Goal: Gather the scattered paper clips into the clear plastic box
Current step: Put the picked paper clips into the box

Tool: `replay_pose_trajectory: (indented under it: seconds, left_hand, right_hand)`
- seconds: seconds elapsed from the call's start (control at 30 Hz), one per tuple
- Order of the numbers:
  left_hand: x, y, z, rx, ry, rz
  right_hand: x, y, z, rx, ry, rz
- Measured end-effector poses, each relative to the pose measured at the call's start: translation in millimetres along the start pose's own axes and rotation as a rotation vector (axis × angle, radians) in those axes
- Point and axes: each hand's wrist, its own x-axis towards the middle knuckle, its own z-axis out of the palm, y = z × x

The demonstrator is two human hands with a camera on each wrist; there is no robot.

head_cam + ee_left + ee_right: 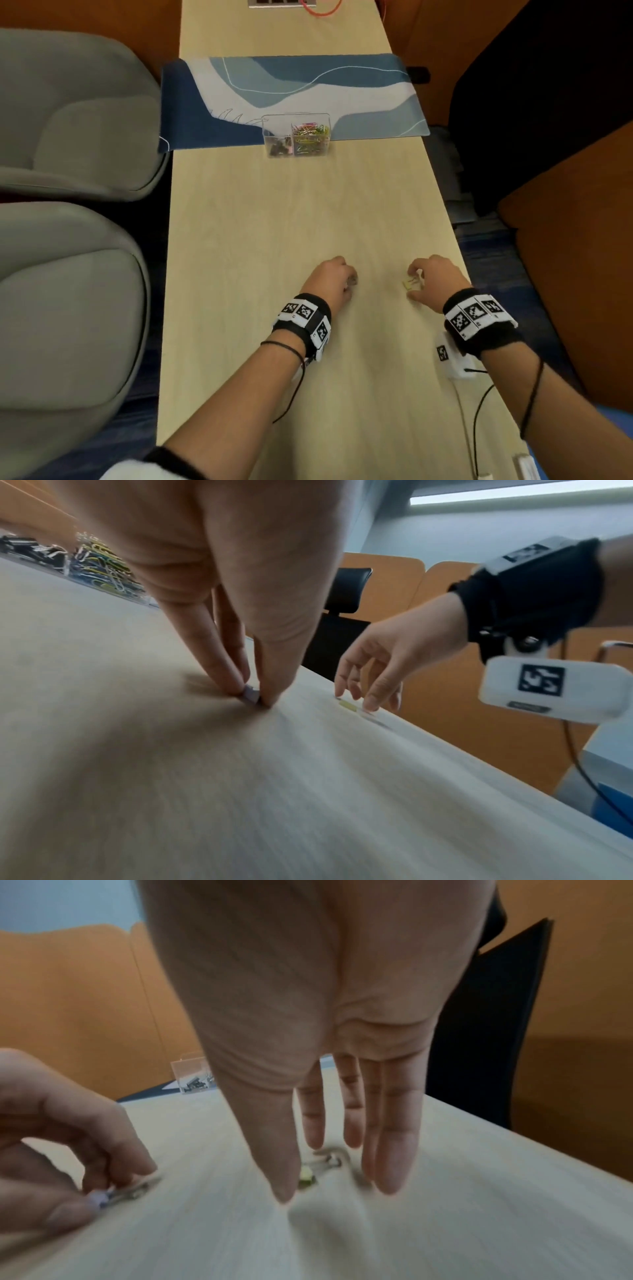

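The clear plastic box [294, 117] stands far up the table, with dark clips in its left half and coloured paper clips [310, 135] in its right half. My left hand [352, 279] pinches a small pale purple clip [251, 695] against the tabletop between thumb and fingertips. A yellow clip [408, 283] with wire handles lies on the wood under my right hand [413, 283]. That hand is spread, thumb [282, 1191] on one side of the clip and straight fingers [390, 1172] on the other, and holds nothing. In the right wrist view the yellow clip [306, 1179] sits between them.
A blue patterned mat [308, 92] lies behind the box. The light wood table [291, 212] is narrow, with grey chairs [68, 137] along its left side and orange panels on the right. A white device [452, 356] and cables lie near the right edge.
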Motion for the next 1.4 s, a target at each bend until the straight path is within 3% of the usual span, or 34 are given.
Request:
replay_pose_trajectory:
  seconds: [0.2, 0.3, 0.5, 0.73, 0.87, 1.0, 1.2, 1.4]
  left_hand:
    - [-7, -1, 18, -0.007, 0.168, -0.012]
    - [-9, -4, 19, -0.113, 0.267, -0.069]
    - [-10, -15, -1, -0.405, 0.449, -0.173]
    - [-1, -30, -63, -0.567, 0.619, -0.282]
    - [26, -46, -121, -0.550, 0.742, -0.283]
    - [61, -61, -172, -0.517, 0.861, -0.216]
    - [121, -90, -202, -0.476, 0.912, -0.156]
    - [164, -114, -203, -0.431, 0.903, -0.209]
  right_hand:
    - [-11, 11, 25, 0.172, 0.183, -0.049]
    - [-11, 10, 26, 0.213, 0.217, -0.087]
    - [-10, 4, 21, 0.283, 0.166, -0.130]
    - [7, -18, 17, 0.609, 0.093, -0.132]
    - [30, -54, -13, 0.906, 0.080, -0.198]
    - [71, -99, -63, 1.007, 0.178, -0.315]
    - [144, -159, -123, 1.011, 0.341, -0.390]
    - [199, -201, -154, 0.768, 0.501, -0.414]
